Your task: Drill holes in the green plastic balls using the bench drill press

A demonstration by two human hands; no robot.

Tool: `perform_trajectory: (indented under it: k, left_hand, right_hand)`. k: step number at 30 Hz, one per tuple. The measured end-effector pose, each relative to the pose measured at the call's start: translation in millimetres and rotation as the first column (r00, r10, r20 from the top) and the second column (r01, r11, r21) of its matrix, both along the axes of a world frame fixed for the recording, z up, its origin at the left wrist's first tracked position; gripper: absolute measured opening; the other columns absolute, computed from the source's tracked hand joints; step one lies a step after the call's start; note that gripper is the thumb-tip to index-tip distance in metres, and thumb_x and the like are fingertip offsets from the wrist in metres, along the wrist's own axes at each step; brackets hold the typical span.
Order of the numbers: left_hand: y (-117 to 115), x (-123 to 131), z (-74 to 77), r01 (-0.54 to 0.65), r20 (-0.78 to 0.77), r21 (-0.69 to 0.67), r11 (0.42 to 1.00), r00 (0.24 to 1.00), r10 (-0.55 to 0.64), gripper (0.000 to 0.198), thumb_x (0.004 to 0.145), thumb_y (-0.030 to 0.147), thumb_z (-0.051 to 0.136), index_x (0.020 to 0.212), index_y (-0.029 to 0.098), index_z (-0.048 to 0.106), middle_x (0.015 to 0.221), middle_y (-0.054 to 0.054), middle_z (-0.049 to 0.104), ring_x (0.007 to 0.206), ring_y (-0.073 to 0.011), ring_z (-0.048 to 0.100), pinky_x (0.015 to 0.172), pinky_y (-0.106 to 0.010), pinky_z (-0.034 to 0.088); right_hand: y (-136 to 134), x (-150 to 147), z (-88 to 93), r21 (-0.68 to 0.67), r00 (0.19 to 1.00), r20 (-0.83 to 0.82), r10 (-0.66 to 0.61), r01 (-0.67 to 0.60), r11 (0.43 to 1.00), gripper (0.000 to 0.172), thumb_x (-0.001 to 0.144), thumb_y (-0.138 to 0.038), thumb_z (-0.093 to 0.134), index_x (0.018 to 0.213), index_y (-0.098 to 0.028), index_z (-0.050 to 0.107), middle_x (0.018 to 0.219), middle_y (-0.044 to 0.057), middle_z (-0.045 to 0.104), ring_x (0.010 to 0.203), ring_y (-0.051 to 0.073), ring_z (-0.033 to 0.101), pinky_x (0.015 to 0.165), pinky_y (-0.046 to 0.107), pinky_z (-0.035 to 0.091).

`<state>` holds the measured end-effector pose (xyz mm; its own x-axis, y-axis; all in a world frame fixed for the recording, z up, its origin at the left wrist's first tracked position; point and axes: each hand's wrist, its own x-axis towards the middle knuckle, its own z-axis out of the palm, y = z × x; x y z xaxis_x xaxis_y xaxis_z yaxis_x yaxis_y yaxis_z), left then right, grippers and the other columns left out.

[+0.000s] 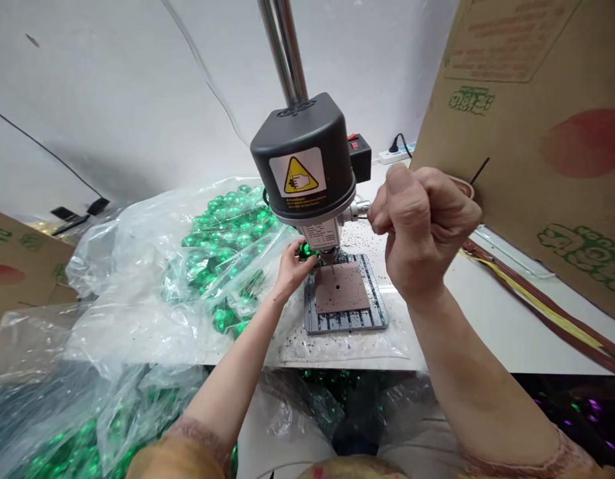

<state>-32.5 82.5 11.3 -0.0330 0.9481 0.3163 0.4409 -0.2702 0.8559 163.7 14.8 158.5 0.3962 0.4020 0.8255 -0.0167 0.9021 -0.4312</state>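
A small bench drill press (302,159) with a black motor housing and a yellow warning label stands in front of me. My left hand (292,266) pinches a shiny green ball (306,251) beside the chuck, just above the base. My right hand (422,226) is closed in a fist at the silver hub (358,209) on the drill press's right side, around its feed handle, which the fingers mostly hide. Below the chuck, a brown board (342,287) with a dark hole lies on the slotted grey metal base (380,313).
Clear plastic bags (122,266) hold many green balls (227,226) on the left of the white table. A large cardboard box (527,146) stands at right, near brown and yellow straps (552,299). Dark shavings litter the base. A power strip (395,154) lies behind.
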Motion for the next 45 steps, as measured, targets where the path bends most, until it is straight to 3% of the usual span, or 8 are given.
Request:
perform_trajectory:
  k: [4, 7, 10, 19, 23, 32, 38, 45]
  left_hand:
    - [-36.9, -8.1, 10.4, 0.075, -0.036, -0.015, 0.997, 0.997, -0.075, 0.039, 0.077, 0.024, 0.075, 0.115, 0.021, 0.065, 0.107, -0.004, 0.065, 0.09, -0.0162, 0.062, 0.076, -0.026, 0.049]
    - [-60.1, -11.7, 12.9, 0.153, 0.115, -0.081, 0.985, 0.983, -0.144, 0.045, 0.083, 0.032, 0.074, 0.124, 0.023, 0.057, 0.109, -0.004, 0.066, 0.092, -0.016, 0.062, 0.082, -0.028, 0.05]
    - [-71.0, -11.3, 11.8, 0.243, 0.231, -0.132, 0.961, 0.95, -0.208, 0.042, 0.089, 0.044, 0.07, 0.123, 0.022, 0.058, 0.108, -0.005, 0.067, 0.097, -0.0178, 0.062, 0.086, -0.03, 0.05]
    - [-67.8, 0.2, -0.4, 0.319, 0.22, -0.124, 0.94, 0.932, -0.288, 0.046, 0.091, 0.049, 0.068, 0.125, 0.02, 0.056, 0.11, -0.006, 0.066, 0.1, -0.0173, 0.061, 0.089, -0.029, 0.05]
    - [-68.3, 6.0, -3.7, 0.301, 0.146, -0.139, 0.943, 0.949, -0.281, 0.045, 0.091, 0.048, 0.068, 0.125, 0.021, 0.056, 0.111, -0.007, 0.066, 0.1, -0.0182, 0.062, 0.088, -0.03, 0.05]
    - [-75.8, 20.0, -4.2, 0.205, -0.082, -0.078, 0.976, 0.974, -0.211, 0.044, 0.086, 0.038, 0.073, 0.124, 0.021, 0.059, 0.115, -0.007, 0.068, 0.097, -0.0209, 0.064, 0.088, -0.035, 0.051]
    - [-78.8, 33.3, -14.5, 0.14, -0.048, -0.05, 0.989, 0.989, -0.143, 0.047, 0.083, 0.033, 0.075, 0.126, 0.022, 0.059, 0.12, -0.01, 0.067, 0.112, -0.027, 0.062, 0.101, -0.043, 0.048]
    - [-81.2, 41.2, -16.0, 0.14, 0.035, -0.061, 0.988, 0.99, -0.138, 0.048, 0.081, 0.031, 0.077, 0.124, 0.021, 0.058, 0.122, -0.01, 0.066, 0.114, -0.0271, 0.062, 0.104, -0.045, 0.047]
  right_hand:
    - [-1.0, -0.2, -0.7, 0.015, 1.0, 0.013, 0.003, -0.003, 1.0, 0.042, 0.095, -0.029, 0.055, 0.057, -0.02, 0.039, 0.05, -0.005, 0.036, 0.046, 0.005, 0.039, 0.045, 0.026, 0.03]
    - [-1.3, -0.9, -0.9, 0.013, 1.0, -0.003, 0.0, 0.0, 1.0, 0.042, 0.095, -0.028, 0.055, 0.057, -0.02, 0.039, 0.051, -0.005, 0.036, 0.046, 0.005, 0.04, 0.045, 0.025, 0.03]
    - [-1.3, -1.0, -1.0, 0.017, 1.0, -0.007, 0.005, -0.005, 1.0, 0.042, 0.095, -0.027, 0.056, 0.057, -0.02, 0.04, 0.05, -0.006, 0.037, 0.046, 0.005, 0.04, 0.045, 0.026, 0.03]
    - [-0.8, 0.1, -1.9, -0.019, 0.999, 0.026, -0.035, 0.035, 0.999, 0.045, 0.095, -0.035, 0.055, 0.057, -0.02, 0.037, 0.051, -0.005, 0.035, 0.046, 0.005, 0.039, 0.047, 0.026, 0.032]
    - [-1.3, -0.1, -2.0, -0.038, 0.997, 0.04, -0.066, 0.068, 0.997, 0.046, 0.096, -0.039, 0.054, 0.057, -0.02, 0.035, 0.051, -0.005, 0.035, 0.046, 0.005, 0.039, 0.047, 0.026, 0.033]
    - [1.2, -0.3, -1.7, 0.033, 1.0, -0.004, -0.003, 0.003, 0.999, 0.044, 0.094, -0.031, 0.057, 0.056, -0.02, 0.037, 0.049, -0.006, 0.037, 0.045, 0.005, 0.038, 0.045, 0.026, 0.032]
    - [-0.6, -1.6, 0.6, -0.064, 1.0, -0.015, -0.005, 0.004, 0.998, 0.043, 0.094, -0.034, 0.057, 0.057, -0.022, 0.039, 0.048, -0.005, 0.037, 0.044, 0.007, 0.036, 0.044, 0.028, 0.032]
    - [0.8, -1.9, 2.3, -0.051, 0.999, -0.041, -0.014, 0.012, 0.999, 0.043, 0.092, -0.03, 0.059, 0.054, -0.022, 0.039, 0.047, -0.005, 0.037, 0.042, 0.009, 0.036, 0.043, 0.031, 0.03]
